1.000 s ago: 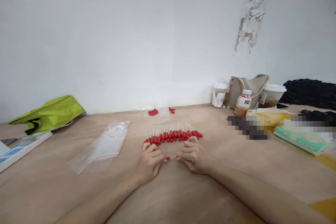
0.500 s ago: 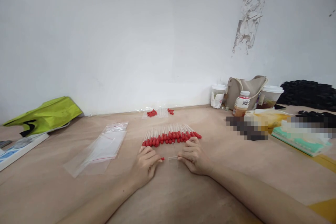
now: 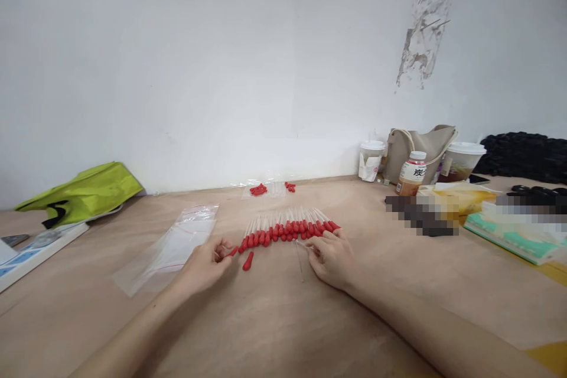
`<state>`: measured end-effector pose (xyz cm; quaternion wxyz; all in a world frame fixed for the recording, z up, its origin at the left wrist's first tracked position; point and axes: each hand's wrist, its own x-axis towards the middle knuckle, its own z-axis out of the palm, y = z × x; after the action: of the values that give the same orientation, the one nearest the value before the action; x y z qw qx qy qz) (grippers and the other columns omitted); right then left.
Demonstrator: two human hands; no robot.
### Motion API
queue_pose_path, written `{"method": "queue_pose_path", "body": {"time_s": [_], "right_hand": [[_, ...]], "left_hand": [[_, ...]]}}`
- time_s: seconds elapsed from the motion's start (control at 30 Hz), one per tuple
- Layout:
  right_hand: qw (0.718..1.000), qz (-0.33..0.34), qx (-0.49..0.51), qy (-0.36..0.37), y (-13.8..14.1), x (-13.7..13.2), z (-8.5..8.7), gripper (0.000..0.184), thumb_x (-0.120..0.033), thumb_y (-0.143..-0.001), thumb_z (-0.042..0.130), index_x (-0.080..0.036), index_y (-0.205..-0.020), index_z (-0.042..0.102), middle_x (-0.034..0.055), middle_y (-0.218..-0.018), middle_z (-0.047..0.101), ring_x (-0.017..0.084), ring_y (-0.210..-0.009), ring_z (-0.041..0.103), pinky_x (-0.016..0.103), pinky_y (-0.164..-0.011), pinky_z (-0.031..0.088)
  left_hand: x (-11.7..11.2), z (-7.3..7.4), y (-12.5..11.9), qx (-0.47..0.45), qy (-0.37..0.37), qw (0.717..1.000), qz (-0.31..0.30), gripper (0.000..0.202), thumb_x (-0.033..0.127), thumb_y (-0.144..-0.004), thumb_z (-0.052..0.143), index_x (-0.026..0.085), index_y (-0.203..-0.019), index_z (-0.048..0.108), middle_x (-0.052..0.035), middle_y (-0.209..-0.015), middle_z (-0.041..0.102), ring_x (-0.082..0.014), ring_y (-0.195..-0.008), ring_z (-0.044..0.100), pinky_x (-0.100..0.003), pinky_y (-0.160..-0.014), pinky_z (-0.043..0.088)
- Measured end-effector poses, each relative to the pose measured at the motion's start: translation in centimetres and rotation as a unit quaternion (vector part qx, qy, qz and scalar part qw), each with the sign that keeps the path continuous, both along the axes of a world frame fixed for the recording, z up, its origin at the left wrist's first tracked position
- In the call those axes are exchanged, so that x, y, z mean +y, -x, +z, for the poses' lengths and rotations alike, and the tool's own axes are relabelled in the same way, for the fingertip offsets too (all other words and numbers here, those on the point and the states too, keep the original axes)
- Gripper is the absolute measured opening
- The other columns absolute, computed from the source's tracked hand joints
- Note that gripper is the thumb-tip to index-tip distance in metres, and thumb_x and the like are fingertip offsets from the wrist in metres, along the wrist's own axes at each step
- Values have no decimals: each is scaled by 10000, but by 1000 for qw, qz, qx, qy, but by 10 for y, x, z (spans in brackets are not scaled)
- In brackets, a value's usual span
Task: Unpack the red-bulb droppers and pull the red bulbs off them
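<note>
A row of several glass droppers with red rubber bulbs (image 3: 290, 227) lies on the brown table (image 3: 274, 331) in front of me. My left hand (image 3: 204, 264) rests just left of the row, fingers curled, pinching a small red piece (image 3: 233, 251) at its fingertips. A loose red bulb (image 3: 248, 261) lies on the table just right of that hand. My right hand (image 3: 331, 255) sits at the row's right end, its fingers closed on the top of a bare clear glass tube (image 3: 300, 261) that slants down onto the table.
Clear zip bags (image 3: 170, 251) lie left of my left hand. More red bulbs (image 3: 258, 189) sit on plastic near the wall. A green bag (image 3: 82, 190) is far left. Cups (image 3: 458, 160), a bottle (image 3: 411, 172), a beige bag (image 3: 419, 147) and books (image 3: 509, 236) crowd the right.
The bulb and tube that both hands held together are apart. The red bulb now lies on the table, my left hand has moved left, and my right hand keeps the tube.
</note>
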<state>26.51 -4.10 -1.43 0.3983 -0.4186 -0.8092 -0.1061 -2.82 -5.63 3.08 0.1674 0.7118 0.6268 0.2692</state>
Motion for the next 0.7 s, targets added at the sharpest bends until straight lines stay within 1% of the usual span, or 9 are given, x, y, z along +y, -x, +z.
{"method": "queue_pose_path", "body": {"time_s": [0.07, 0.13, 0.3, 0.43, 0.53, 0.6, 0.63, 0.7], "right_hand": [[1000, -21, -18, 0, 1, 0, -1, 132, -137, -717, 471, -188, -731, 593, 5, -598, 608, 131, -622, 485, 294, -685, 231], [999, -35, -34, 5, 3, 0, -3, 123, -130, -708, 474, -186, -696, 583, 9, -605, 606, 135, -631, 487, 294, -675, 225], [996, -35, -63, 53, 7, -4, -2, 163, -142, -747, 465, -206, -778, 611, 12, -687, 623, 144, -711, 512, 296, -689, 222], [991, -52, -78, 96, 14, -11, 5, 151, -220, -796, 454, -216, -806, 605, 7, -707, 608, 147, -742, 522, 291, -692, 227], [988, -61, -84, 110, 18, -14, 8, 171, -312, -811, 462, -202, -783, 590, 16, -740, 613, 155, -753, 529, 295, -698, 232], [988, -59, -84, 116, 19, -15, 9, 207, -368, -808, 471, -193, -783, 579, 25, -769, 620, 163, -771, 535, 299, -711, 237], [988, -56, -83, 119, 20, -16, 9, 223, -391, -803, 478, -190, -786, 574, 28, -779, 623, 166, -781, 537, 300, -718, 240], [988, -51, -81, 125, 20, -17, 8, 252, -428, -783, 501, -185, -783, 566, 31, -791, 625, 173, -797, 540, 301, -731, 244]], "left_hand": [[0, -8, -2, -32, 27, 999, -13, 176, 274, -650, 530, 188, -797, 486, 62, -572, 516, -111, -499, 489, -210, -477, 347], [1, -14, -5, -57, 57, 996, -28, 184, 294, -641, 556, 186, -749, 451, 67, -555, 501, -99, -475, 469, -204, -462, 333], [3, -22, -9, -121, 90, 988, -37, 297, 409, -638, 609, 179, -724, 442, 51, -557, 531, -104, -487, 491, -208, -464, 341], [8, -28, -11, -184, 95, 978, -35, 363, 454, -595, 656, 167, -680, 450, 30, -542, 553, -116, -507, 512, -215, -483, 350], [10, -27, -11, -218, 96, 970, -39, 381, 487, -597, 650, 159, -668, 470, 11, -560, 572, -124, -524, 535, -223, -501, 367], [9, -23, -10, -206, 89, 974, -30, 382, 515, -626, 614, 159, -670, 482, 12, -562, 569, -126, -508, 537, -227, -495, 373], [9, -19, -9, -181, 71, 981, -21, 375, 521, -645, 592, 161, -672, 491, 16, -562, 563, -126, -500, 530, -228, -490, 371], [9, -13, -8, -102, 7, 995, -11, 343, 508, -684, 555, 167, -684, 513, 18, -578, 555, -129, -509, 513, -234, -490, 362]]}}
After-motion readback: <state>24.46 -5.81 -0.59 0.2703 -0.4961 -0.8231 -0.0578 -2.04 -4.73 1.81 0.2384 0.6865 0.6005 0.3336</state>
